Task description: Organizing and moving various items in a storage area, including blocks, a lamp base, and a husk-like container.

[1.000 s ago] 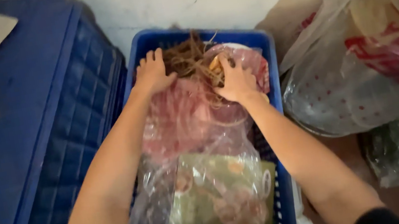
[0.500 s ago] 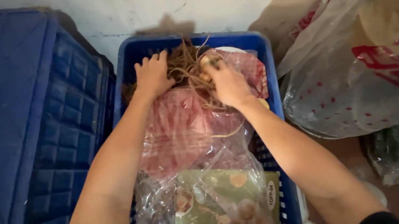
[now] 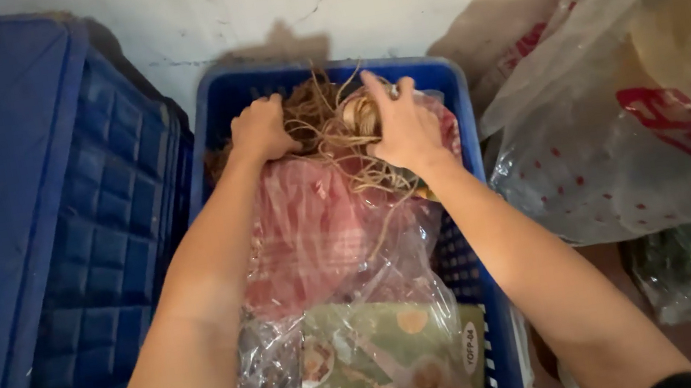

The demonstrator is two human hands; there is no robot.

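- Now closing left hand [image 3: 262, 129] into a fist on the tangle of brown twine [image 3: 334, 126], flat a second ago.
- Clutching the same tangle with right hand [image 3: 405, 125], fingers curled.
- Gathering it at the far end of the blue crate [image 3: 470, 201], above the pink plastic bag [image 3: 314, 227].

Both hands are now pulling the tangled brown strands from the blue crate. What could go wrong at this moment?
The tangled strands spread loosely between the left hand and right hand, so some may snag, snap or drop. Hanging strands lie over the thin pink bag, which might be dragged along or torn. The blue crate is crowded.
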